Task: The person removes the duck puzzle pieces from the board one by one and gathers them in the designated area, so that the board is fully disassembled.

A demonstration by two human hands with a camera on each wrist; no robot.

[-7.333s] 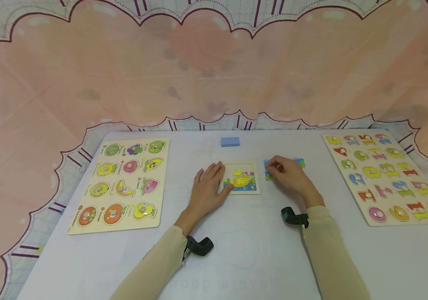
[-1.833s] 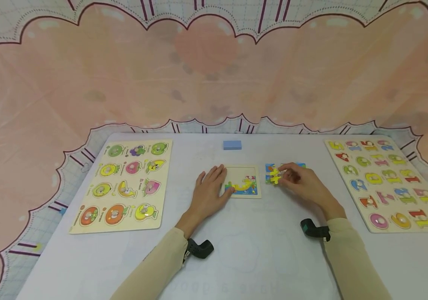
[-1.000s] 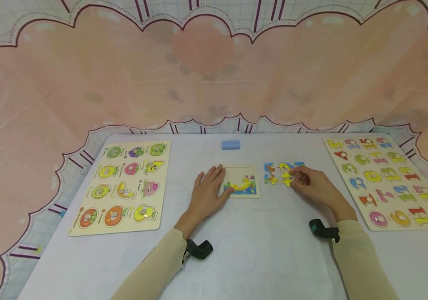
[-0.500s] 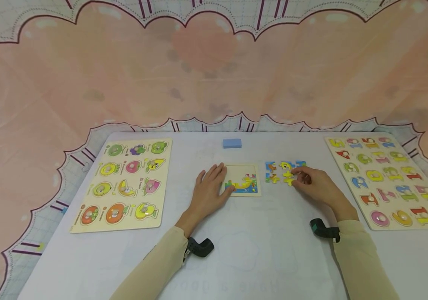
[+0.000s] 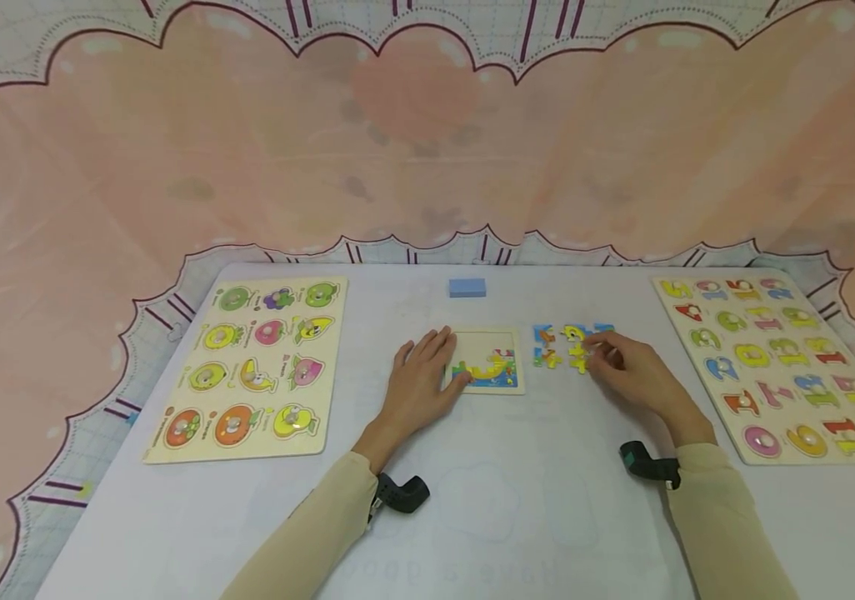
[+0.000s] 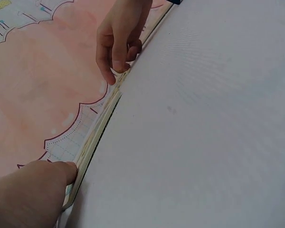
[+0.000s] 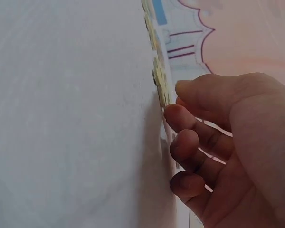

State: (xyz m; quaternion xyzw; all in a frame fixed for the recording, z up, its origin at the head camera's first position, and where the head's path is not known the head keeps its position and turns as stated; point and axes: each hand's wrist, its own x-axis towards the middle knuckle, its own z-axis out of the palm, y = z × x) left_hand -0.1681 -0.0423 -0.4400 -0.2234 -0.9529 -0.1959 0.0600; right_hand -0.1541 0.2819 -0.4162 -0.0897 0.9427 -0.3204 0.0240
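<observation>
the head camera looks forward and down from over the near side of the table (image 5: 502,442), far enough back to reach the cloth backdrop (image 5: 412,167). the left wrist camera (image 5: 405,494), low and tilted, looks closely past the left hand (image 5: 422,379) toward the right hand (image 5: 636,379), a pair the head view shares. the right wrist camera (image 5: 647,462), turned sideways, sees the right hand and jigsaw pieces (image 5: 573,335) closest, both also in the head view.

Right hand (image 5: 633,375) covering part of the puzzle pieces (image 5: 574,335), and whether it grips one can't be made out; left hand (image 5: 420,379) masking the left side of the puzzle frame (image 5: 483,342)! Number board (image 5: 761,375) cut by the right edge, and those markings (image 5: 169,412) on the fruit board (image 5: 243,354): too tiny to read.
</observation>
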